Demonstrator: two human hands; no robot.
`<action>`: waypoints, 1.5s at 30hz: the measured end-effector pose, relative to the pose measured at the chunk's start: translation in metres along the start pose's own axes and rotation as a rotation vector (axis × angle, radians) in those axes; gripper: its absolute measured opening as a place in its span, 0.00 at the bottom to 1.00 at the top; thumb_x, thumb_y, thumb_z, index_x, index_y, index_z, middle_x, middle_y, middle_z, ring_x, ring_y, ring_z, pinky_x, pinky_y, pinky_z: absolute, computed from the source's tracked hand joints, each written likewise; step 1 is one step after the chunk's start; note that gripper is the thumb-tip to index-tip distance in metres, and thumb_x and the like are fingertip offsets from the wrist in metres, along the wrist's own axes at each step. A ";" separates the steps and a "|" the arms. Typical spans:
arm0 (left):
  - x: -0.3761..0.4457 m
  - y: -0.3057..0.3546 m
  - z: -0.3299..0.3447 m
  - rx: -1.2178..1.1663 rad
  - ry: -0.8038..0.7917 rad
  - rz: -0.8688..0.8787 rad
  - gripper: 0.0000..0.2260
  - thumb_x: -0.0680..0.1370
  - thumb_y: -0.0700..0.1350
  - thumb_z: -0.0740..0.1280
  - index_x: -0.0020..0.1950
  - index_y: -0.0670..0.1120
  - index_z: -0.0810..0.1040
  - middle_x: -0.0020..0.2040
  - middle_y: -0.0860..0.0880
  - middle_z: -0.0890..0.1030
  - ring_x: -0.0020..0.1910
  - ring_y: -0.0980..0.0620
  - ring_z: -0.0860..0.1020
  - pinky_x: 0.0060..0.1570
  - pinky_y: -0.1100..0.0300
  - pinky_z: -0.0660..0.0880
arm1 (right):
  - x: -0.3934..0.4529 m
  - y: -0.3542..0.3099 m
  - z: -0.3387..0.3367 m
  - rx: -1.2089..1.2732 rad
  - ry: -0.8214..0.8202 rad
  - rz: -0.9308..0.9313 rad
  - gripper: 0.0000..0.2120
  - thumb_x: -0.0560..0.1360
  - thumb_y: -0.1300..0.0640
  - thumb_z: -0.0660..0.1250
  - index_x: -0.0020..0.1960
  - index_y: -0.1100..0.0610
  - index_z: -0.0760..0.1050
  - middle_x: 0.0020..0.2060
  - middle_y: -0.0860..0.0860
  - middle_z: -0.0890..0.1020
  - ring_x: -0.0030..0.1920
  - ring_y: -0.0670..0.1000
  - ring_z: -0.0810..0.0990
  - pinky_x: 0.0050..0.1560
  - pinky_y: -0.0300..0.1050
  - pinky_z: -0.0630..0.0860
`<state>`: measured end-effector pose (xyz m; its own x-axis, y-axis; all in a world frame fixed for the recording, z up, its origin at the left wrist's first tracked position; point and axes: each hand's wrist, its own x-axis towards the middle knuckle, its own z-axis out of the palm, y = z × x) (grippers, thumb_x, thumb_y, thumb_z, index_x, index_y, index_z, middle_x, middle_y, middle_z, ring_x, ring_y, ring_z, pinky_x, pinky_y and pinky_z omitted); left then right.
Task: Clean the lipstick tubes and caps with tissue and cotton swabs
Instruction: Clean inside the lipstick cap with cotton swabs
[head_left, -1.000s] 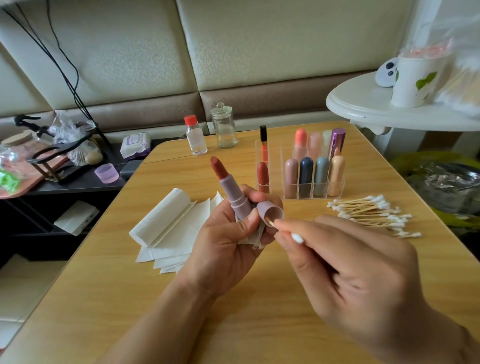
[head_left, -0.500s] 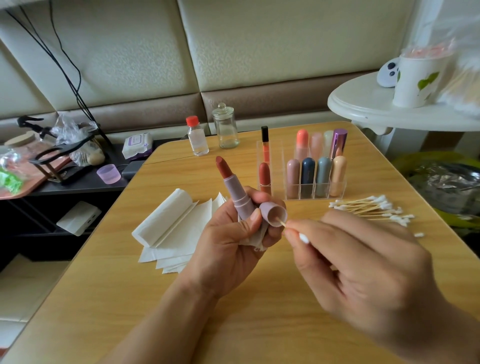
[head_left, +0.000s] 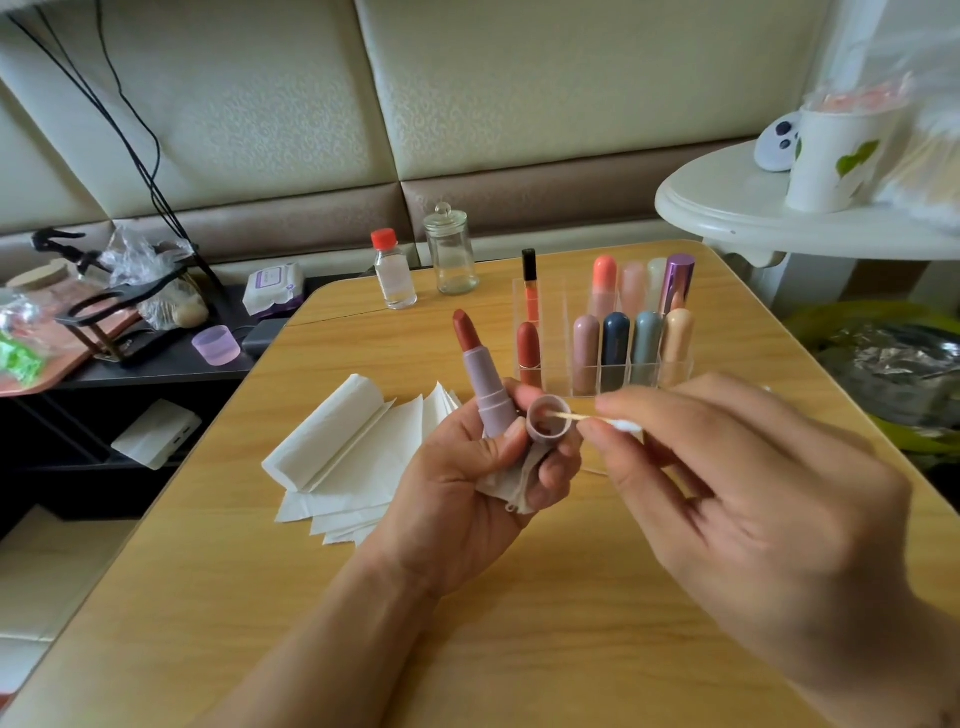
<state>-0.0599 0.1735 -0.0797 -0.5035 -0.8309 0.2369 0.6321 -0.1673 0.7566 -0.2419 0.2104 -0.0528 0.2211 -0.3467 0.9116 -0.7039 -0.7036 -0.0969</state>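
Acrylic organiser (head_left: 556, 332), holding capped lipsticks (head_left: 615, 345), is partly screened beyond right hand (head_left: 737, 483) fingers pinching swab (head_left: 574, 415); left hand (head_left: 467, 483) fingers are clamped on tube (head_left: 485, 387), cap (head_left: 548, 421), tissue (head_left: 506, 480).

A home living space: a padded cream sofa back (head_left: 519, 93) fills the upper frame behind a wooden desk (head_left: 467, 597) and a cluttered side shelf (head_left: 156, 364).

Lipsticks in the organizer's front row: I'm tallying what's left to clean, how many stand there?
5, left to right: red-brown lipstick, mauve lipstick, navy lipstick, grey-blue lipstick, peach lipstick. The right hand may hide more.
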 end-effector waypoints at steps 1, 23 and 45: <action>0.000 0.000 0.000 0.000 0.005 0.004 0.04 0.78 0.39 0.67 0.49 0.40 0.75 0.40 0.44 0.78 0.36 0.51 0.75 0.37 0.58 0.60 | 0.000 -0.001 0.000 0.016 0.002 -0.002 0.06 0.78 0.60 0.72 0.48 0.63 0.85 0.35 0.57 0.82 0.30 0.56 0.79 0.37 0.45 0.75; -0.004 -0.005 -0.001 -0.021 0.071 -0.017 0.08 0.73 0.38 0.72 0.51 0.41 0.77 0.41 0.44 0.78 0.36 0.49 0.77 0.38 0.61 0.73 | 0.002 -0.002 0.004 0.143 -0.108 0.080 0.07 0.77 0.64 0.70 0.42 0.60 0.85 0.35 0.50 0.78 0.34 0.46 0.72 0.41 0.31 0.68; -0.004 -0.004 -0.001 -0.026 0.006 -0.009 0.06 0.76 0.37 0.68 0.53 0.41 0.77 0.43 0.45 0.78 0.37 0.49 0.76 0.37 0.61 0.70 | 0.004 0.000 0.003 0.192 -0.133 0.091 0.05 0.73 0.68 0.72 0.42 0.62 0.85 0.33 0.49 0.75 0.37 0.39 0.65 0.45 0.24 0.65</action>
<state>-0.0597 0.1766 -0.0845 -0.5053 -0.8327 0.2262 0.6430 -0.1885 0.7423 -0.2393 0.2071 -0.0501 0.2583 -0.4840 0.8361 -0.5866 -0.7662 -0.2624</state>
